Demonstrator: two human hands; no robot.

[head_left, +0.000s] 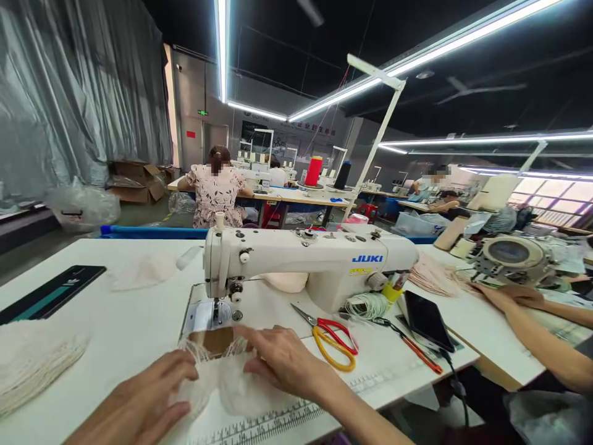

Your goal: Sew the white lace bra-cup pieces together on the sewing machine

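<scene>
My left hand (148,398) and my right hand (282,361) both rest on a piece of white lace fabric (231,386) lying on the white table (139,321), just in front of the needle (215,312) of a white JUKI sewing machine (310,262). The left hand's fingers curl over the lace's left edge. Lying flatter, the right hand's fingers press the lace's right part. Red and yellow scissors (331,340) lie right of my right hand.
A pile of white lace (32,361) sits at the left, a black tablet (50,292) behind it. A phone (428,320) and red-handled tool (417,349) lie at the right. A co-worker's arm (532,327) reaches in from the right. Other people sew at tables behind.
</scene>
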